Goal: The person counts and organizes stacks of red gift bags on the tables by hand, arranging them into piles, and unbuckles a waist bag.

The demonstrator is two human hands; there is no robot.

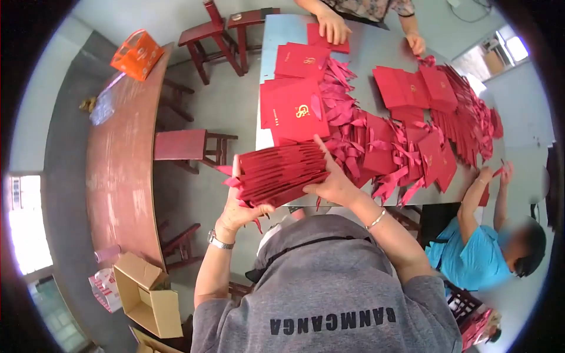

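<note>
Red card-like packets, a thick stack of them (283,172), are clamped between both bare hands: left hand (238,206) round the left end, right hand (336,183) pressed on the right. The stack's held up at the near-left edge of the metal-looking table (366,62). More red piles (297,112) with pink ribbons (341,109) sit beyond, and a co-worker in blue (479,256) is off to the right, btw.
</note>
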